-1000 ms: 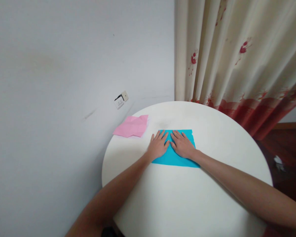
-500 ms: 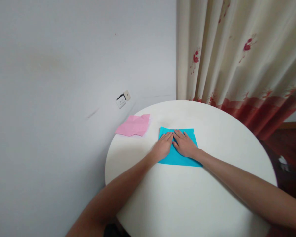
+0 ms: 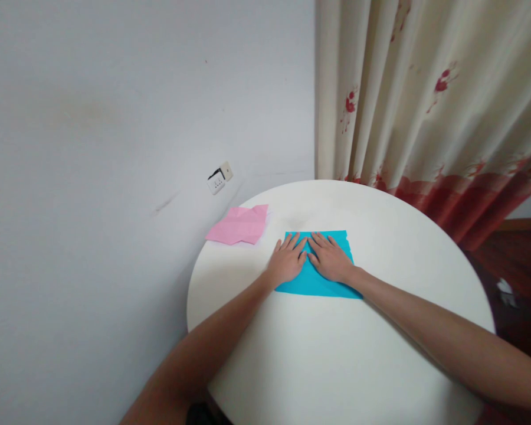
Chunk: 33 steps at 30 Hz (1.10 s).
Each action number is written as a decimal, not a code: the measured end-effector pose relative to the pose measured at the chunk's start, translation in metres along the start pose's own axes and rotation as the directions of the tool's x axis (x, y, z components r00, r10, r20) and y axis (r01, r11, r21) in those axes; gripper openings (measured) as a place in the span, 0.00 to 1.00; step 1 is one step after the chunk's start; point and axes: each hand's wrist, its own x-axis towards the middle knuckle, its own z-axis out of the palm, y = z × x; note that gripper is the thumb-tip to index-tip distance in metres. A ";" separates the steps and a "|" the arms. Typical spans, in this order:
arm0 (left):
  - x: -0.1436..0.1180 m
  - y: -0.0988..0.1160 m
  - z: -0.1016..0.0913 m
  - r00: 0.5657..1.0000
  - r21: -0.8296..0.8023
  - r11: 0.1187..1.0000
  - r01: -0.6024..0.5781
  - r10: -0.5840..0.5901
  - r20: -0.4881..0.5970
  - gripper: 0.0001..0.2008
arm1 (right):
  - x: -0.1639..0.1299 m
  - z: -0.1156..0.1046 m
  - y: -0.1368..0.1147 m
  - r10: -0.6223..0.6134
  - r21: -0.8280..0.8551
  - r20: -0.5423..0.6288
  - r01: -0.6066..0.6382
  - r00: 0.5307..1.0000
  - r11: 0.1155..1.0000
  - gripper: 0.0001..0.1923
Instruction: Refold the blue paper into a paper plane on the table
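A bright blue sheet (image 3: 321,284), which looks like paper or thin cloth, lies flat on the round white table (image 3: 336,354). My left hand (image 3: 287,260) rests palm down on its left part, fingers spread and pointing away from me. On the middle and right of the sheet lies my right hand (image 3: 330,258), also palm down with its fingers stretched out. The two thumbs are close together but apart. Parts of the sheet under both palms are hidden.
A creased pink sheet (image 3: 239,224) lies at the table's far left edge, by the wall (image 3: 92,206). A socket (image 3: 216,183) is set in that wall. Behind the table on the right hangs a cream and red curtain (image 3: 380,88). Something white (image 3: 507,292) is on the floor at right.
My left hand has shifted slightly left and its fingers have spread. The sheet's left side, raised at the far corner before, now lies flatter and reaches farther left. My right hand stays put.
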 end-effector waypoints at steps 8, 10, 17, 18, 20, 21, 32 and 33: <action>0.000 -0.001 -0.001 1.000 0.003 1.000 0.030 -0.030 0.002 0.28 | 0.000 0.000 0.001 0.001 0.005 -0.012 -0.001 1.000 1.000 0.31; 0.000 -0.001 0.000 1.000 0.004 1.000 0.028 -0.028 -0.002 0.28 | 0.000 0.001 0.001 0.001 -0.002 -0.012 -0.001 1.000 1.000 0.31; -0.001 0.000 -0.001 0.999 -0.002 1.000 0.031 -0.031 -0.017 0.28 | 0.000 -0.001 0.000 0.007 -0.008 -0.011 -0.007 1.000 1.000 0.31; -0.001 0.000 -0.001 0.999 -0.002 1.000 0.031 -0.031 -0.017 0.28 | 0.000 -0.001 -0.001 0.007 -0.005 -0.011 -0.007 1.000 1.000 0.31; -0.001 0.000 -0.003 0.999 0.001 0.999 0.032 -0.032 -0.015 0.28 | 0.000 -0.002 -0.001 0.006 0.000 -0.007 -0.006 1.000 1.000 0.31; -0.001 0.001 -0.003 0.999 0.002 0.999 0.032 -0.032 -0.013 0.28 | 0.000 -0.002 -0.001 0.007 0.002 -0.004 -0.007 1.000 1.000 0.31; -0.001 0.000 -0.004 0.999 -0.007 0.999 0.034 -0.034 0.009 0.28 | 0.000 -0.001 -0.001 0.010 -0.001 -0.012 -0.010 1.000 1.000 0.31; 0.000 0.001 -0.004 0.999 -0.006 0.999 0.035 -0.035 0.016 0.28 | 0.000 -0.001 0.000 0.009 -0.002 -0.014 -0.009 1.000 1.000 0.31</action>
